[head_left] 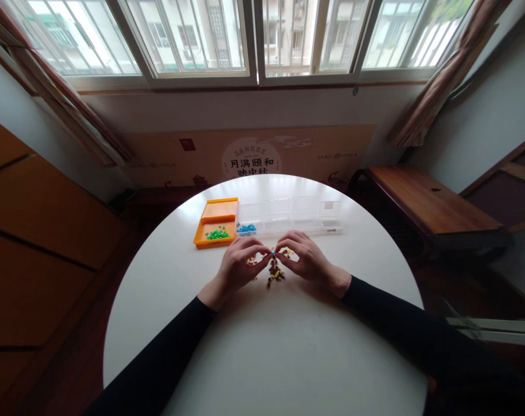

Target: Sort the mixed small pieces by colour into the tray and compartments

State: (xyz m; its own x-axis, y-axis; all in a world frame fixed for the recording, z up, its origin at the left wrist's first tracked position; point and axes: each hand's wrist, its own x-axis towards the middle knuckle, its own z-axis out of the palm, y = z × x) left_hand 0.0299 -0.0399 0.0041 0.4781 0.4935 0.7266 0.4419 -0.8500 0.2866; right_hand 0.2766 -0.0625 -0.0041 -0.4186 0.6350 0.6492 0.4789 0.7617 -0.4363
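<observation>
While left hand point(238, 268) and right hand point(305, 260) hovered over bead pile point(274, 273):
Both pinched narrowly on one blue bead point(273, 252); tray point(219, 209) at 10 o'clock, box point(283, 211) at 12.

We log the white table point(262, 358) as smooth and glossy, the orange tray point(219, 211) as matt plastic, the compartment box point(305, 208) as clear shiny plastic. Small pieces point(274, 270) look like hard plastic; sleeves point(167, 352) matt black cloth, bench point(427, 199) polished wood.

Wide windows point(253, 34), brown curtains point(439, 81), wooden bench point(431, 202)
</observation>
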